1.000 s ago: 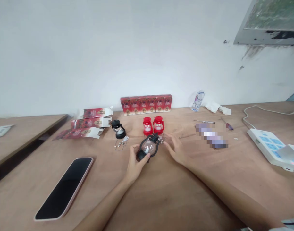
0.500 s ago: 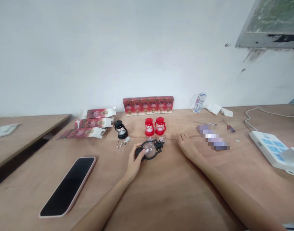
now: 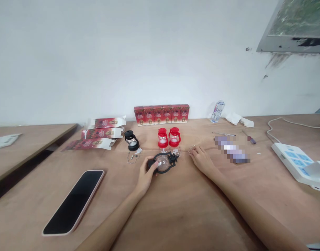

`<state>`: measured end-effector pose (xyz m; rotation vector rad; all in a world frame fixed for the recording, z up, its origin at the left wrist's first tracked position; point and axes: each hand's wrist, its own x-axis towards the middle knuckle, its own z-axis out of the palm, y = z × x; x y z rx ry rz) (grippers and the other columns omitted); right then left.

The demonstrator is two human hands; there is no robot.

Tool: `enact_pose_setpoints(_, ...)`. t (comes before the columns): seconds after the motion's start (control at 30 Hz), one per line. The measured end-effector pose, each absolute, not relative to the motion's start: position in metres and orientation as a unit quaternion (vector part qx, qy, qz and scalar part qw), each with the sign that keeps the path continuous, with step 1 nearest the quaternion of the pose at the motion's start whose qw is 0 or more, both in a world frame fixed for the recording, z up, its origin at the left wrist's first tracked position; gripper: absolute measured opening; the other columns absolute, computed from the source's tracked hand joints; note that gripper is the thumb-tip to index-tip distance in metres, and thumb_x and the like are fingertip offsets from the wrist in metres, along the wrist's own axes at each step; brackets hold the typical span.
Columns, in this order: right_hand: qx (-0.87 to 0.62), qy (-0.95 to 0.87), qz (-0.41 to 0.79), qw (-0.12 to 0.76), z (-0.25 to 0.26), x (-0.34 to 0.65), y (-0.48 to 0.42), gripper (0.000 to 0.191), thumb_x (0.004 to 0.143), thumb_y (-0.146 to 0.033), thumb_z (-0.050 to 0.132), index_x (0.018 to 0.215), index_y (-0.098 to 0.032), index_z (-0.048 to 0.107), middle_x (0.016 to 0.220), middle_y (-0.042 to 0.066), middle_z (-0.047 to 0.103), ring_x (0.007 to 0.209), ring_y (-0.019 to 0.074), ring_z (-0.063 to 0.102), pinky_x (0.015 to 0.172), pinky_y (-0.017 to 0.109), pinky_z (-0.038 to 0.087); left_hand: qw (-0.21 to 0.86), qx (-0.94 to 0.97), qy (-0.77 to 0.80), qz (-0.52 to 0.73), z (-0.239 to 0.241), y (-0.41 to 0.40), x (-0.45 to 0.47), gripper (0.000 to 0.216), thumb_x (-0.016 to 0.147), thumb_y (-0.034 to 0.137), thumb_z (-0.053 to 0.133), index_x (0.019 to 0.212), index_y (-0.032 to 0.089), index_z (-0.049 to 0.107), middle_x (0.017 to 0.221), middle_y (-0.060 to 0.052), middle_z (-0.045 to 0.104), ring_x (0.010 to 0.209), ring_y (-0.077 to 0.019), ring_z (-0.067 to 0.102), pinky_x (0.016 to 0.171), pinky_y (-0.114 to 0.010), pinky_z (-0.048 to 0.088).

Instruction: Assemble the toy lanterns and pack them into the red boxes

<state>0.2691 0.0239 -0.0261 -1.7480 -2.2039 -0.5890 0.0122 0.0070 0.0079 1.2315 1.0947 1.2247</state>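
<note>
My left hand (image 3: 145,176) grips the base of a black miniature lantern (image 3: 163,163) with a clear globe, tilted on its side with its top pointing right. My right hand (image 3: 201,160) rests low over the table to the right, its bent fingertips on a thin wire handle (image 3: 191,149); the grip is partly hidden. Behind the held lantern stand two red lanterns, a left one (image 3: 162,138) and a right one (image 3: 174,137). Another black lantern (image 3: 132,141) stands farther left. Bent wire and small loose parts (image 3: 134,157) lie in front of it.
Several red boxes (image 3: 161,115) stand in a row by the wall. Opened, flattened boxes (image 3: 102,134) lie at left, a phone (image 3: 74,202) nearer me. At right are a bottle (image 3: 217,111), crumpled tissue (image 3: 233,118), a screwdriver (image 3: 250,138), a blurred purple item (image 3: 231,149) and a power strip (image 3: 296,162).
My right hand has shifted slightly left and toward me, and more of the wire handle shows at its fingertips. My left hand and the black lantern stay nearly still.
</note>
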Motion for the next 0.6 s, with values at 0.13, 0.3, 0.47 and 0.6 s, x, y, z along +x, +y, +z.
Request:
enact_pose_setpoints(0.13, -0.599, -0.759, -0.229, 0.114, -0.027, 0.264, 0.023, 0.025, 0.085, -0.004, 0.04, 0.087, -0.008, 0.064, 0.086, 0.016, 0.063, 0.084, 0.0263, 0.055, 0.073, 0.035, 0.046, 0.513, 0.521, 0.457, 0.506, 0.006, 0.008, 0.011, 0.035, 0.068, 0.045, 0.064, 0.085, 0.017, 0.054, 0.07, 0.002, 0.053, 0.056, -0.0101, 0.05, 0.045, -0.018, 0.043)
enact_pose_setpoints(0.3, -0.595, -0.759, -0.246, 0.095, -0.025, 0.263, 0.02, 0.026, 0.079, 0.005, 0.039, 0.081, -0.007, 0.062, 0.08, 0.016, 0.062, 0.077, 0.0253, 0.054, 0.065, 0.033, 0.042, 0.509, 0.532, 0.457, 0.498, 0.003, 0.01, 0.01, 0.034, 0.068, 0.045, 0.063, 0.085, 0.017, 0.053, 0.07, 0.003, 0.052, 0.058, -0.0103, 0.049, 0.044, -0.018, 0.043)
enact_pose_setpoints(0.47, -0.615, -0.748, -0.229, 0.095, -0.019, 0.262, 0.019, 0.024, 0.087, -0.004, 0.036, 0.082, -0.01, 0.06, 0.078, 0.013, 0.061, 0.075, 0.0229, 0.055, 0.065, 0.031, 0.04, 0.508, 0.527, 0.459, 0.503, 0.002, 0.011, 0.01, 0.034, 0.068, 0.045, 0.063, 0.085, 0.017, 0.053, 0.071, 0.003, 0.052, 0.058, -0.0103, 0.048, 0.044, -0.018, 0.043)
enact_pose_setpoints(0.6, -0.633, -0.745, -0.192, 0.091, -0.014, 0.258, 0.016, 0.018, 0.09, -0.016, 0.041, 0.087, -0.012, 0.059, 0.083, 0.012, 0.063, 0.081, 0.0234, 0.056, 0.068, 0.03, 0.04, 0.512, 0.518, 0.462, 0.506, 0.002, 0.011, 0.01, 0.035, 0.067, 0.045, 0.064, 0.085, 0.017, 0.053, 0.07, 0.003, 0.052, 0.056, -0.0098, 0.048, 0.044, -0.018, 0.042)
